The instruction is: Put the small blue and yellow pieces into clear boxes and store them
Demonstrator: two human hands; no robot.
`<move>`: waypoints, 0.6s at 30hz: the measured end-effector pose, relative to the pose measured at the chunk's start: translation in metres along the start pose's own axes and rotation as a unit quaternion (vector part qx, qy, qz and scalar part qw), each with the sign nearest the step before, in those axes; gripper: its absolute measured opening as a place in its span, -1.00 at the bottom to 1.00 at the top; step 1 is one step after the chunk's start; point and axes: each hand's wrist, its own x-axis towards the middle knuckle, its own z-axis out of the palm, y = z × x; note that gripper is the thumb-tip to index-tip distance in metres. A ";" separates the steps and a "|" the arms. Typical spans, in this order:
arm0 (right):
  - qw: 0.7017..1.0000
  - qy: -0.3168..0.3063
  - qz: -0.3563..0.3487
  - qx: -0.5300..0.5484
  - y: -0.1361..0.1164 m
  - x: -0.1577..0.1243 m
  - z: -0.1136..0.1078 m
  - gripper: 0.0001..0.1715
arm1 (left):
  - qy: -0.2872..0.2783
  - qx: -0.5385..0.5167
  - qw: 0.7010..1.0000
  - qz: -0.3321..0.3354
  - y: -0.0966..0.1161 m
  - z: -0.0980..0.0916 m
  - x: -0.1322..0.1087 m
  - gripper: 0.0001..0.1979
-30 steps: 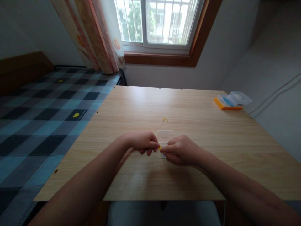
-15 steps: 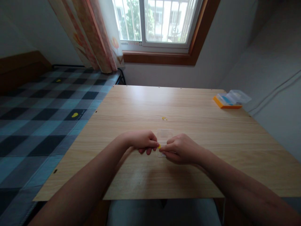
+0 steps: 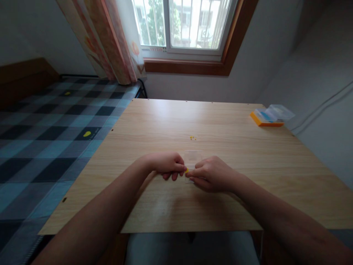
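A tiny yellow piece (image 3: 186, 170) shows between my two hands, too small to name more closely. My left hand (image 3: 172, 165) is closed, its thumb and forefinger pinching the piece from the left. From the right, my right hand (image 3: 208, 173) has its fingers bent together, with the index fingertip against the same piece. Under the fingers lies a clear, flat plastic box or tray (image 3: 193, 154), partly covered by my right hand. Beyond it, several small yellow bits (image 3: 192, 138) lie loose on the wooden table (image 3: 154, 125).
An orange box with a clear lid (image 3: 267, 117) sits at the table's far right corner. To the left is a bed with a checked cover (image 3: 55, 129). A grey seat (image 3: 190, 250) is under the table's near edge, and a window (image 3: 193, 25) is ahead.
Both hands stay almost in place around the yellow piece, with only a slight shift of the right fingertips. The whole view has moved very slightly.
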 end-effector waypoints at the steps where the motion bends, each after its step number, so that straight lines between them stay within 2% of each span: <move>1: 1.000 0.000 0.001 0.000 0.000 0.000 0.000 -0.70 | 0.000 -0.002 1.000 -0.001 0.000 0.000 0.000 -0.65; 11: 0.999 0.013 -0.005 0.034 0.005 -0.002 0.004 -0.74 | 0.001 -0.014 1.000 0.002 -0.001 0.000 0.000 -0.65; 18: 0.999 0.012 0.027 0.034 0.004 0.001 0.006 -0.74 | -0.005 -0.026 1.000 -0.001 0.000 0.001 0.000 -0.70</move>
